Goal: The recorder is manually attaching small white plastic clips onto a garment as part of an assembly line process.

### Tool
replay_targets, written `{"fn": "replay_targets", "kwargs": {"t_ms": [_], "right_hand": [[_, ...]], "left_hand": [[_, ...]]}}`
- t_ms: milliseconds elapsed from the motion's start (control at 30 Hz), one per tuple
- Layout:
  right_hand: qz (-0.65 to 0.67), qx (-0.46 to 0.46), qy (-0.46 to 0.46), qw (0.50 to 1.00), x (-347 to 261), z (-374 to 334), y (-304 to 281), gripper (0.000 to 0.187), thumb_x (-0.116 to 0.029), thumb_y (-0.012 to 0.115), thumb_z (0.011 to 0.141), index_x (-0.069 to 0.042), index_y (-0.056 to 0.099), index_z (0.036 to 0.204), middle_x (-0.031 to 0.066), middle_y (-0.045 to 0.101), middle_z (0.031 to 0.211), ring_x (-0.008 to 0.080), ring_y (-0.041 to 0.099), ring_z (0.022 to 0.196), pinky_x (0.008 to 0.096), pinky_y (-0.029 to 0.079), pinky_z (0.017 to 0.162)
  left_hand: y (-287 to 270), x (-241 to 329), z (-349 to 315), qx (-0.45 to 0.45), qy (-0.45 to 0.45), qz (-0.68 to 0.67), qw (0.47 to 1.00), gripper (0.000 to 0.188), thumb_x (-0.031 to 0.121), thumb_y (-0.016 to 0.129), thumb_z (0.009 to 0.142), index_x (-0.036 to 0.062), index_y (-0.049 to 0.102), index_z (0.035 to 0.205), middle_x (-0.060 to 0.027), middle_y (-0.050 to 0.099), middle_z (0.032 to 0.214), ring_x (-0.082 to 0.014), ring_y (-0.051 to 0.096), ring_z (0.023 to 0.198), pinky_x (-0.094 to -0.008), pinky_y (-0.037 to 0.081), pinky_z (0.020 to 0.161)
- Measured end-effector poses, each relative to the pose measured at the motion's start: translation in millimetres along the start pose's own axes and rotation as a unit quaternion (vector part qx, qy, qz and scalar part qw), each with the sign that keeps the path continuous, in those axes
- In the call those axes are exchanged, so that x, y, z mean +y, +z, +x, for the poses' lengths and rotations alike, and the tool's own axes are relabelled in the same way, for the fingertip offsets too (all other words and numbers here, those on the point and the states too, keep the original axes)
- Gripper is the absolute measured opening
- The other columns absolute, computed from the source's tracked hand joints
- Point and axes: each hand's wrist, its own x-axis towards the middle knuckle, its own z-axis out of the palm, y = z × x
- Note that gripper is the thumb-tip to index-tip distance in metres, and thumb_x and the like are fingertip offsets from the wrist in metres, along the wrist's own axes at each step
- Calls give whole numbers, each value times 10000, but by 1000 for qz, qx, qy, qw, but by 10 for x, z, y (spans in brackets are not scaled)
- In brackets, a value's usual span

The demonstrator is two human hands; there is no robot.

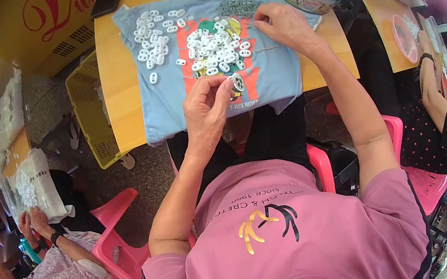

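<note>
A: In the head view, where's the left hand (207, 111)?
B: Just below the central pile of white two-holed pieces (214, 46), on the blue shirt (278, 80) spread over the yellow table (115, 86). Thumb and forefinger are pinched together; I can't tell whether a piece is between them.
A: And the right hand (288, 27)?
B: Fingers curled, tips drawn close beside the heap of small dark green parts (238, 7). I can't make out whether they grip one.
A: Anything near it?
B: A round tin (304, 0) filled with more white pieces, just beyond that hand. Another white cluster (152, 40) lies on the shirt's left.
</note>
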Motion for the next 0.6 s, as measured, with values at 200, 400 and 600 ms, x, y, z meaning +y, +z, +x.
{"fn": "replay_targets", "kwargs": {"t_ms": [200, 400, 600], "right_hand": [[17, 11, -53, 998, -26, -41, 64, 212, -213, 643, 858, -33, 676, 964, 137, 677, 943, 322, 646, 878, 398, 499, 769], [-4, 60, -79, 995, -48, -108, 125, 180, -198, 649, 854, -63, 686, 966, 122, 666, 947, 317, 643, 886, 397, 500, 769], [-10, 49, -53, 997, -67, -134, 132, 165, -195, 649, 850, -64, 682, 945, 112, 666, 934, 318, 642, 873, 401, 501, 752]], "left_hand": [[21, -13, -29, 1, 11, -11, 1000, 110, 67, 622, 933, -41, 623, 954, -31, 619, 848, -70, 607, 735, -219, 501, 659], [5, -22, -48, 4, 14, 5, 1000, 110, 68, 627, 931, -40, 626, 947, -30, 625, 834, -67, 609, 734, -216, 500, 661], [-5, -20, -60, 6, 13, 5, 1000, 111, 71, 631, 928, -38, 629, 949, -28, 631, 827, -66, 610, 739, -217, 499, 663]]}}
